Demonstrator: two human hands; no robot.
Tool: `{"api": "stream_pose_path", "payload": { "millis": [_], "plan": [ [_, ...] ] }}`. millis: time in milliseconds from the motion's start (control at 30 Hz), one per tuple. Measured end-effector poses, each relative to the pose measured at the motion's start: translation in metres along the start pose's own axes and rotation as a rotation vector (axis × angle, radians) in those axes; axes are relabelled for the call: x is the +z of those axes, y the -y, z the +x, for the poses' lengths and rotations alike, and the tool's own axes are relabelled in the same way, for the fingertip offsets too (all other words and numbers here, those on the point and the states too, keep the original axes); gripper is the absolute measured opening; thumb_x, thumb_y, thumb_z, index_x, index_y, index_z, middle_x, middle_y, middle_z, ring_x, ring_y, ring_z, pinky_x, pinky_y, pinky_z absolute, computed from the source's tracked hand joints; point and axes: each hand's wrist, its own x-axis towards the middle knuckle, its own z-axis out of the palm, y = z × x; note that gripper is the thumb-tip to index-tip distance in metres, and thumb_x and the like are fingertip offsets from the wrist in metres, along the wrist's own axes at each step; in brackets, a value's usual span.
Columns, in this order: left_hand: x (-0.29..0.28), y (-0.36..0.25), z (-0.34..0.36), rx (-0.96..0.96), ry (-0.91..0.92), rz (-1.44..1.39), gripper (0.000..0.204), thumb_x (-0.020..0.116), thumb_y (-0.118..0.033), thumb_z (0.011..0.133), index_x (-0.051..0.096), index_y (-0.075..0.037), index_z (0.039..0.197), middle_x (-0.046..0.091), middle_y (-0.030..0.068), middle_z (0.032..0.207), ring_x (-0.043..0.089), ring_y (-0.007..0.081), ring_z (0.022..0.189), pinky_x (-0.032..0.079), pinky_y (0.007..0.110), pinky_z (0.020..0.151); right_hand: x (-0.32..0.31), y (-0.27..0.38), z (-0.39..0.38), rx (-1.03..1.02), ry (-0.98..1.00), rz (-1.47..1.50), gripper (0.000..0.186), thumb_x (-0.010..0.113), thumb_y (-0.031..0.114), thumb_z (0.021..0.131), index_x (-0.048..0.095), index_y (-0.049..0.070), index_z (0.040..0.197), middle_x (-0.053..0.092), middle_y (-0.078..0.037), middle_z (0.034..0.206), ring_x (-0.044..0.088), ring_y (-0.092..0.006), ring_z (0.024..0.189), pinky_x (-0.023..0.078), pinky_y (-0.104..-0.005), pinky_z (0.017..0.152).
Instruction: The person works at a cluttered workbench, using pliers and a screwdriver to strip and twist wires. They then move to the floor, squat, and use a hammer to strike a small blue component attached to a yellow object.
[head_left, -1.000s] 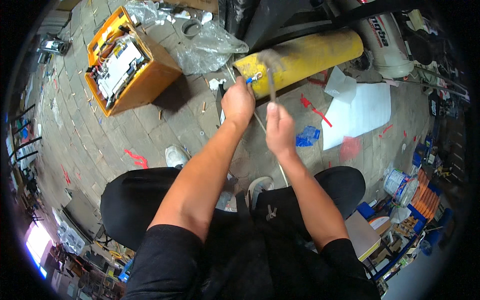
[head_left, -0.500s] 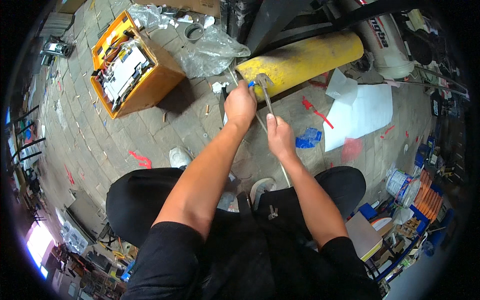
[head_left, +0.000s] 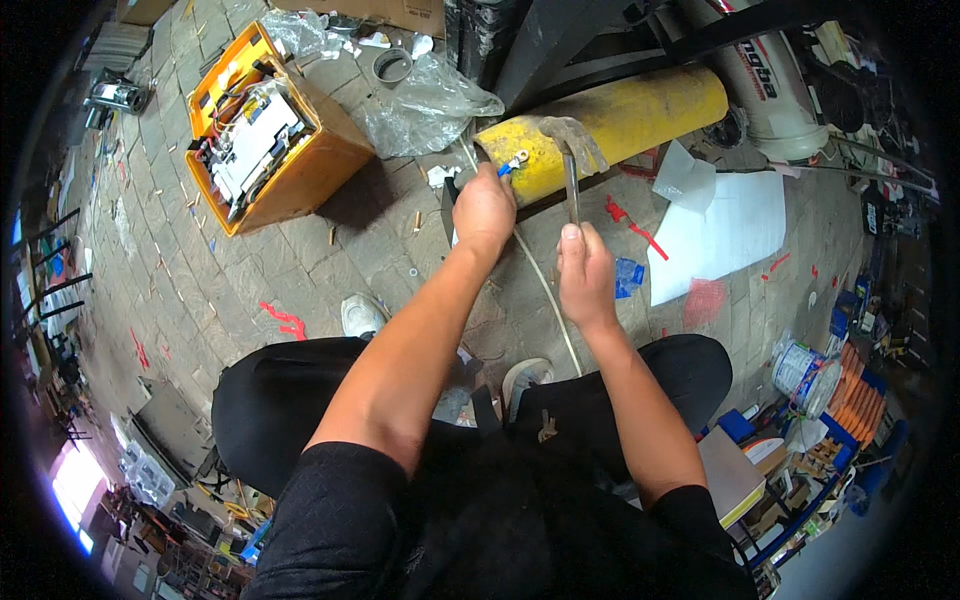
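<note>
My left hand (head_left: 484, 208), just above the middle of the frame, is closed around a cable end with a blue-sleeved metal lug (head_left: 513, 163) that sticks up out of my fist onto the end of the yellow cylinder (head_left: 610, 118). The pale cable (head_left: 545, 290) trails down from that fist between my hands. My right hand (head_left: 586, 272), just to the right, is clamped on the handle of a hammer (head_left: 571, 160), whose head rests on the cylinder just right of the lug. At the upper left of the frame an orange box (head_left: 300, 172) stands on the paved floor (head_left: 200, 280), holding white parts and wires. Crumpled clear plastic (head_left: 425, 100) lies between box and cylinder.
</note>
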Motion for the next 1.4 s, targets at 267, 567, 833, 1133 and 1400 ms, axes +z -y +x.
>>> {"api": "stream_pose_path", "payload": {
  "millis": [267,567,833,1133,1400],
  "plan": [
    [-0.010,0.023,0.030,0.048,0.223,-0.099,0.036,0.060,-0.030,0.099,0.070,0.003,0.107,0.071,0.0328,0.106,0.066,0.0500,0.106,0.052,0.052,0.097,-0.011,-0.023,-0.001,0.056,0.066,0.121,0.035,0.054,0.030,0.109,0.055,-0.001,0.093,0.058,-0.014,0.071,0.061,-0.0270,0.068,0.048,-0.0417,0.065],
    [-0.013,0.038,0.034,0.147,0.219,0.035,0.038,0.058,-0.037,0.103,0.072,-0.002,0.106,0.074,0.0220,0.090,0.072,0.0414,0.085,0.054,0.049,0.081,-0.002,-0.031,-0.004,-0.006,0.003,0.005,0.043,0.054,0.042,0.109,0.066,0.002,0.120,0.069,-0.020,0.085,0.068,-0.0415,0.081,0.053,-0.0461,0.075],
    [-0.015,0.012,0.013,0.067,0.164,0.143,0.036,0.054,-0.040,0.104,0.071,-0.007,0.107,0.075,0.0216,0.105,0.070,0.0439,0.101,0.055,0.054,0.088,0.017,-0.051,-0.001,0.018,0.002,-0.266,0.052,0.053,0.049,0.107,0.061,0.003,0.084,0.067,-0.025,0.075,0.065,-0.0493,0.073,0.048,-0.0548,0.063],
    [-0.015,0.008,0.011,0.049,0.142,0.106,0.035,0.055,-0.037,0.104,0.072,-0.007,0.106,0.075,0.0221,0.106,0.070,0.0437,0.101,0.056,0.053,0.089,0.018,-0.056,0.000,0.051,0.043,-0.368,0.055,0.050,0.052,0.107,0.063,0.003,0.085,0.068,-0.027,0.080,0.066,-0.0512,0.079,0.050,-0.0571,0.067],
    [-0.011,0.013,0.019,0.104,0.162,0.090,0.038,0.056,-0.036,0.103,0.072,-0.001,0.103,0.072,0.0295,0.100,0.068,0.0497,0.095,0.055,0.056,0.086,0.010,-0.060,0.012,0.037,0.041,-0.340,0.054,0.052,0.050,0.107,0.061,0.002,0.084,0.066,-0.027,0.079,0.066,-0.0475,0.075,0.049,-0.0544,0.066]
  ]
}}
